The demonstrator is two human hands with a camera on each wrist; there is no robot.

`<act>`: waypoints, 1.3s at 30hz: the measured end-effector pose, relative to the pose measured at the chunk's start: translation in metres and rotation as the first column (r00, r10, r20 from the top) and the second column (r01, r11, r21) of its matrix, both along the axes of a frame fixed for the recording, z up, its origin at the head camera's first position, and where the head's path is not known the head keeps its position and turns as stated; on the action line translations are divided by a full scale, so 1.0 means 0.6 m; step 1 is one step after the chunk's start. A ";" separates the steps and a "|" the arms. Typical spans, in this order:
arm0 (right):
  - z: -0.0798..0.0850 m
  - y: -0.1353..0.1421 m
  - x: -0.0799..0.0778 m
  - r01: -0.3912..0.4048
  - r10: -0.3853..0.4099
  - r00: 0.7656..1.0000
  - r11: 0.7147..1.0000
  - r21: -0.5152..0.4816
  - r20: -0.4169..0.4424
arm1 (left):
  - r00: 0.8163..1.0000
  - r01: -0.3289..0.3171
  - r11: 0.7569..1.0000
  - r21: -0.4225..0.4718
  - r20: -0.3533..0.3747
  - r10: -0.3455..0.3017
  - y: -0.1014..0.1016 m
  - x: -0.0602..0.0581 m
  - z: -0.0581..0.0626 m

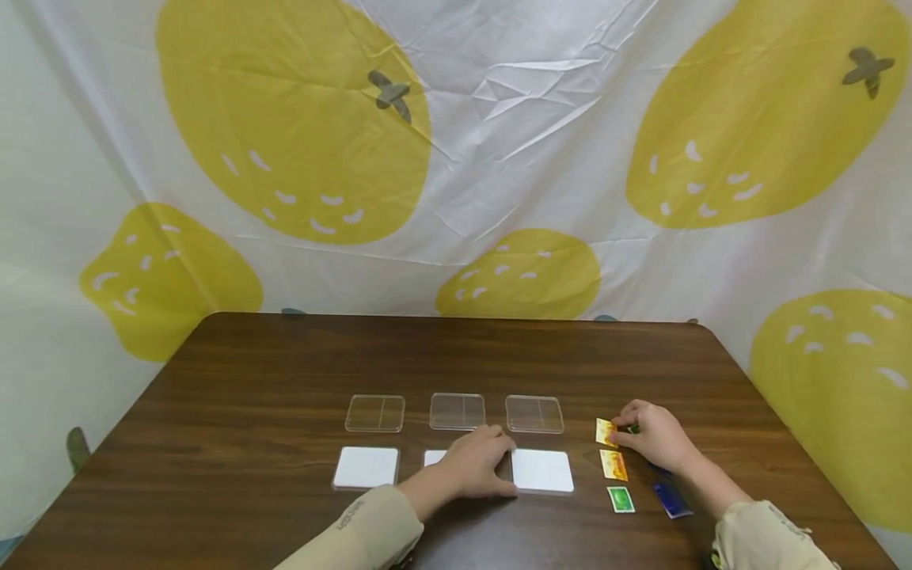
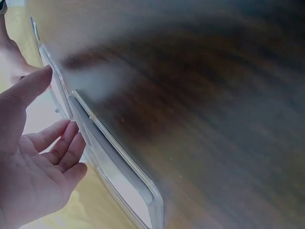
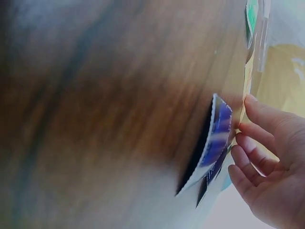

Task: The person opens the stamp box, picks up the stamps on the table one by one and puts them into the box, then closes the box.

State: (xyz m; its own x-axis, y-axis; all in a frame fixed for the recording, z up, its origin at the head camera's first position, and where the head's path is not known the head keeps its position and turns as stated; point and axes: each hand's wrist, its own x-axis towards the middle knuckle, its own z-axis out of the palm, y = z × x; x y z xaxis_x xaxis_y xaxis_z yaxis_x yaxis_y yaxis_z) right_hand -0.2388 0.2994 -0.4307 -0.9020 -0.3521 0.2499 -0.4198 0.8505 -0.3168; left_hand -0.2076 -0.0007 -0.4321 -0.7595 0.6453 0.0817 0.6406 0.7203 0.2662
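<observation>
My left hand lies over the middle white card, covering most of it, its thumb reaching toward the right white card. In the left wrist view the fingers are loosely bent beside the edge of a clear case, with nothing gripped. At the right, my right hand pinches the far orange stamp at its right side between thumb and forefinger. A second orange stamp and a green stamp lie nearer in the same column. Blue stamps sit under the right wrist.
Three clear lids stand in a row behind the white cards. The left white card is in a clear case. Another green stamp is partly hidden behind the right hand. A patterned cloth hangs behind the brown table.
</observation>
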 end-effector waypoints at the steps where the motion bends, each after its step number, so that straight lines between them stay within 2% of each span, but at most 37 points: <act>1: -0.001 0.000 -0.001 0.009 -0.009 1.000 1.000 0.003 -0.001 | 1.000 -0.006 1.000 -0.006 -0.006 0.006 0.001 -0.001 -0.002; 7: -0.003 -0.004 0.001 0.032 -0.032 0.999 0.999 0.002 -0.009 | 0.999 -0.050 0.998 -0.044 -0.020 0.049 0.007 0.004 0.003; 18: -0.007 -0.008 0.008 0.066 -0.068 0.997 0.997 -0.049 -0.040 | 0.998 -0.061 0.998 -0.026 -0.030 0.060 0.008 0.004 -0.001; 23: -0.008 -0.013 0.008 0.119 -0.115 0.992 0.986 -0.115 0.043 | 0.997 -0.063 0.998 -0.026 -0.039 0.062 0.007 0.006 0.000; 29: -0.002 -0.021 0.004 0.198 -0.162 0.970 0.960 -0.200 0.180 | 0.997 -0.063 0.998 -0.028 -0.041 0.062 0.006 0.005 -0.004; 34: 0.002 -0.022 0.001 0.215 -0.175 0.962 0.959 -0.186 0.210 | 0.997 -0.056 0.998 -0.027 -0.046 0.055 0.006 0.005 -0.005; 39: 0.003 -0.014 -0.002 0.175 -0.149 0.972 0.975 -0.134 0.184 | 0.997 -0.055 0.998 -0.023 -0.058 0.054 0.006 0.006 -0.005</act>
State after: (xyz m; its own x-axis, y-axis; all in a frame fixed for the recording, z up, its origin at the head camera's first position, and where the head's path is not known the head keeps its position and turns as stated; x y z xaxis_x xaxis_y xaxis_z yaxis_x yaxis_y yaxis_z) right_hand -0.2398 0.2907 -0.4289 -0.9778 -0.1680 0.1249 -0.2083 0.8407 -0.4999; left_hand -0.2041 0.0031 -0.4349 -0.7882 0.6055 0.1104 0.6138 0.7604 0.2121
